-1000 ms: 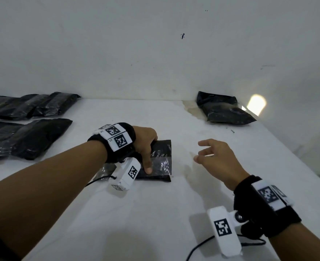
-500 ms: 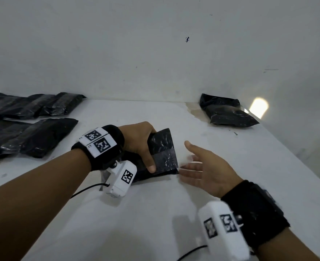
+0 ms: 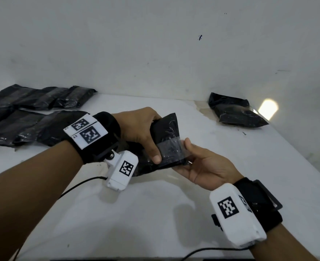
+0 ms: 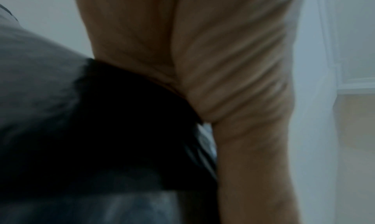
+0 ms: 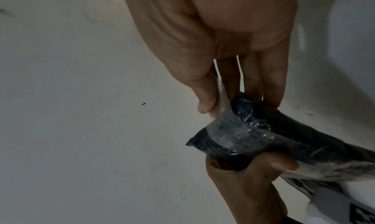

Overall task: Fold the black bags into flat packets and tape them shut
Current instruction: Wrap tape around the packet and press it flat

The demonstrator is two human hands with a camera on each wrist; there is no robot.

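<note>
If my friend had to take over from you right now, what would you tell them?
Left hand: grips the folded black packet, held up off the table, thumb on the clear tape.
Right hand: fingers under the packet's near end, thumb pinching the loose tape end.
Done: this bag is folded, tape laid across it.
Left: press the loose tape end down, set the packet aside. One packet lies at the far right by the wall; more black bags lie at the far left, whether taped I cannot tell.
</note>
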